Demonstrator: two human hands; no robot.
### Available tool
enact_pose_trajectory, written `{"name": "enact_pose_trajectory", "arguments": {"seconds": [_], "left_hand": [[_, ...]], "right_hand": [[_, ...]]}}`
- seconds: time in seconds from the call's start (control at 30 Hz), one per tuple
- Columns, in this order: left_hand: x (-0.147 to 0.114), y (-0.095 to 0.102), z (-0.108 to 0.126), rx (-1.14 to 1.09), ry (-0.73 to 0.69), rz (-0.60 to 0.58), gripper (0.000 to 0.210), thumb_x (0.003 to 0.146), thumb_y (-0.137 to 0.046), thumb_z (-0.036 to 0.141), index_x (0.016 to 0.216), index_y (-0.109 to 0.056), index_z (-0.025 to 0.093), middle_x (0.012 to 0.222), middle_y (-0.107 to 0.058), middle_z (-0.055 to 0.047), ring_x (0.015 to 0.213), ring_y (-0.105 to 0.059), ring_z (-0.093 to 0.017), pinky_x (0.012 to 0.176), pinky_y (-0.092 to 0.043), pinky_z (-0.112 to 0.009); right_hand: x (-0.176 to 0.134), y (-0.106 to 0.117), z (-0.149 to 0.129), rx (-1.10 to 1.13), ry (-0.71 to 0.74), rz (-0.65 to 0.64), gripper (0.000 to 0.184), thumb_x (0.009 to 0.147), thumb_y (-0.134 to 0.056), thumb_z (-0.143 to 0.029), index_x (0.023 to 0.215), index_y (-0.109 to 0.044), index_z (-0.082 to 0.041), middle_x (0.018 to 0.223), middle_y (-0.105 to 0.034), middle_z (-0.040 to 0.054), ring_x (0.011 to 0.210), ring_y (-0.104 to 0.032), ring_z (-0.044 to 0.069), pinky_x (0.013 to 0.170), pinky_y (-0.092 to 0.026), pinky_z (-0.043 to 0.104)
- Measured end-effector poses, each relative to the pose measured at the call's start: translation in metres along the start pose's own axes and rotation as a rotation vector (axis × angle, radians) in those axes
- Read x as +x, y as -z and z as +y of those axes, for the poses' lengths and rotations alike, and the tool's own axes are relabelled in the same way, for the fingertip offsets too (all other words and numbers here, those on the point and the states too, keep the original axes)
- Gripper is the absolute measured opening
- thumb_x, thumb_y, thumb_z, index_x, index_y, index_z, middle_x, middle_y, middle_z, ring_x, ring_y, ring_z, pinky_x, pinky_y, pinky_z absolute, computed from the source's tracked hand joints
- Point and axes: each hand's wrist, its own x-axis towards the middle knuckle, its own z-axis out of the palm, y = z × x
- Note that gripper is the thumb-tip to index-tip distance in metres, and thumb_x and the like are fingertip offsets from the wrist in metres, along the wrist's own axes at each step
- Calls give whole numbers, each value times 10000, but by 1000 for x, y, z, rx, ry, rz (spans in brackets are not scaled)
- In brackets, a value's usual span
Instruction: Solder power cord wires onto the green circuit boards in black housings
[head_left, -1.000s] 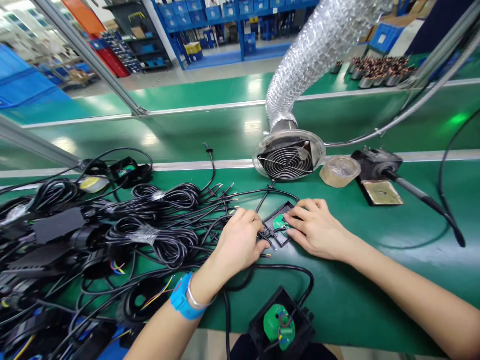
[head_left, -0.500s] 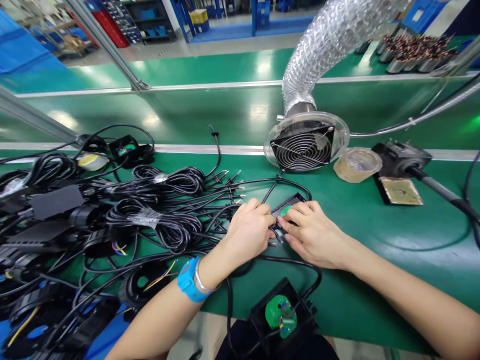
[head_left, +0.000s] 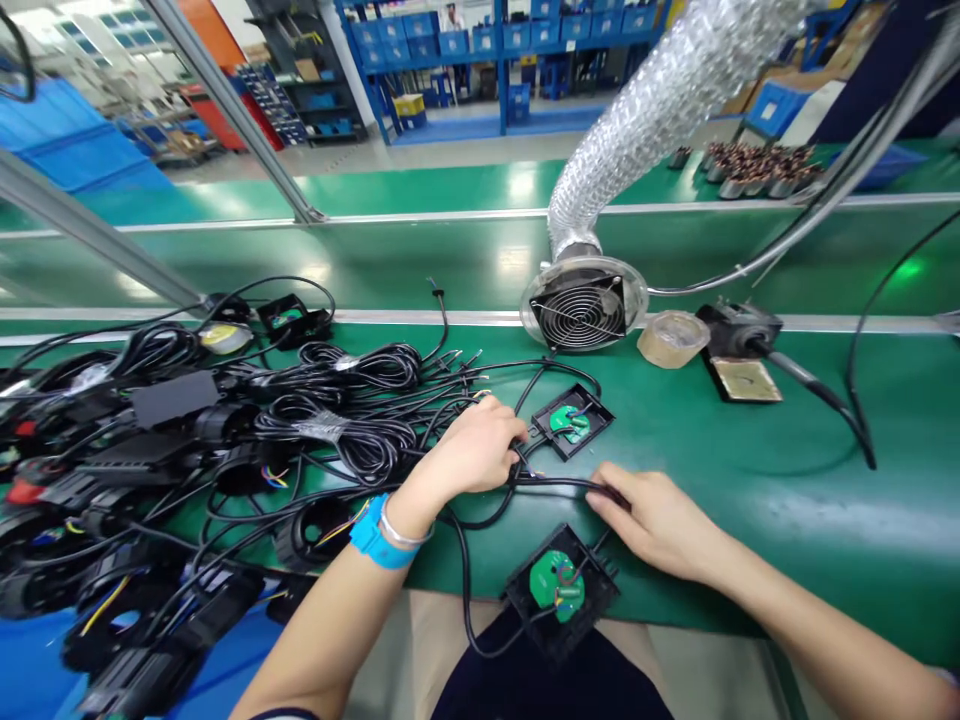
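My right hand (head_left: 652,515) pinches a black cable (head_left: 559,482) between thumb and fingers. My left hand (head_left: 480,450) is closed on black cable too, close to where stripped wire ends stick out; its fingertips are partly hidden. Just beyond my hands lies an open black housing (head_left: 537,416) with a round green circuit board (head_left: 569,424) and wires inside. Another open black housing (head_left: 592,607) sits tilted at the table's front edge, above my lap. It holds a green circuit board (head_left: 551,575) with several thin coloured wires, and a black cable runs from it.
Coiled black cables (head_left: 360,365) and black housings (head_left: 176,398) crowd the left of the green table (head_left: 847,520). At the back stand a fan (head_left: 581,312) with a foil duct (head_left: 645,110), a tape roll (head_left: 673,338) and a black holder (head_left: 739,328) with a sponge pad (head_left: 746,380).
My right hand has left the far housing, moved toward me and right, and taken hold of the cable. The far housing's board now shows. The view has tilted up.
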Motion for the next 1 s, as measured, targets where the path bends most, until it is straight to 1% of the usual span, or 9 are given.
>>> {"name": "enact_pose_trajectory", "arguments": {"seconds": [0.13,0.2,0.27,0.43,0.57,0.67,0.77,0.87,1.0], "left_hand": [[-1,-1,8,-31,29,139,334,837,-490,129,1144,-610,179,1070,-626,-61,1043,-504,-208,968,-391,-343],[1,-1,16,-62,63,201,315,889,-435,171,1156,-603,176,1108,-626,-59,1066,-508,-198,987,-380,-348],[2,-1,24,-76,90,184,306,922,-405,232,1140,-616,191,1091,-643,-54,1043,-528,-201,983,-371,-384],[5,-9,32,-6,127,148,365,830,-564,392,1123,-619,181,1058,-639,-71,994,-531,-251,898,-379,-436],[9,-18,29,28,143,161,338,789,-618,317,1104,-597,195,1038,-631,-58,980,-521,-243,863,-380,-404],[14,-22,30,70,177,153,314,772,-633,275,1064,-567,181,978,-629,-55,949,-521,-245,833,-383,-393],[19,-26,35,133,258,155,297,763,-662,322,970,-547,142,935,-621,-88,910,-520,-272,791,-392,-403],[20,-31,37,170,321,150,215,784,-642,277,922,-546,144,906,-630,-99,884,-530,-278,782,-397,-405],[18,-35,35,144,320,122,178,789,-646,276,925,-576,186,847,-653,-58,848,-554,-249,778,-408,-379]], "right_hand": [[7,8,5,76,-88,227,172,917,-420,-355,854,-519,-230,622,-571,-29,532,-536,136,539,-385,240],[18,13,13,64,-117,275,178,898,-448,-369,835,-529,-223,597,-563,-30,517,-528,136,527,-379,241],[30,15,22,45,-127,279,192,883,-472,-374,800,-536,-214,582,-560,-28,501,-515,133,511,-365,240],[47,18,37,52,-59,213,201,860,-503,-358,766,-570,-193,590,-575,-28,518,-524,117,515,-375,225],[48,24,43,71,13,188,170,831,-537,-327,811,-614,-177,677,-613,-1,581,-551,120,565,-425,232],[54,30,46,63,86,197,159,832,-501,-240,862,-638,-165,845,-653,46,770,-594,152,730,-469,276],[70,37,49,35,175,137,279,809,-422,-92,917,-665,-176,961,-679,40,925,-597,157,876,-442,292],[87,43,51,-10,228,12,295,793,-468,-79,928,-694,-210,945,-708,2,861,-634,141,803,-457,250],[99,46,49,-98,245,-109,161,743,-661,-224,893,-715,-247,706,-699,-32,643,-631,135,587,-411,220]]}}
